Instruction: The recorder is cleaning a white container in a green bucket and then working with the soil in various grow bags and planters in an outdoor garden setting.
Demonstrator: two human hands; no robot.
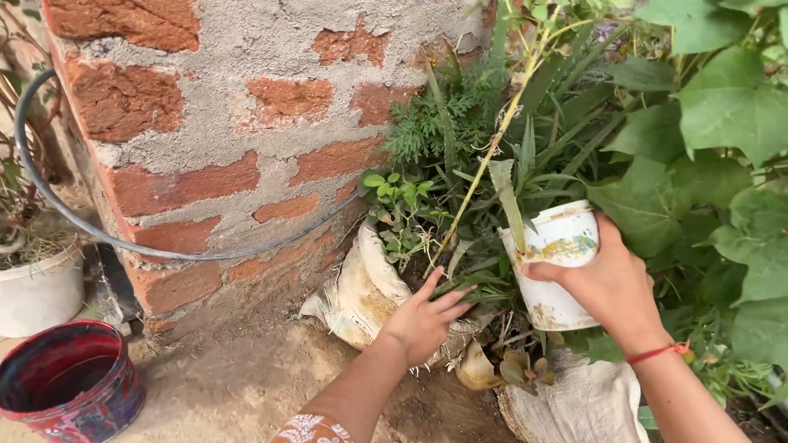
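Observation:
My right hand (611,287) grips a worn white pot (560,246) by its side and rim, holding it tilted among the plants. A long pale green leaf rises from the pot. My left hand (423,320) reaches forward with fingers spread, resting on the stems and leaves at the base of a plant growing from a dirty sack (361,291). A red thread bracelet (657,353) circles my right wrist.
A rough brick and mortar wall (238,123) stands on the left with a black hose (49,197) looping across it. A red-rimmed bucket (70,390) and a white pot (37,287) sit at lower left. Broad green leaves (730,107) crowd the right. Another sack (583,406) lies below.

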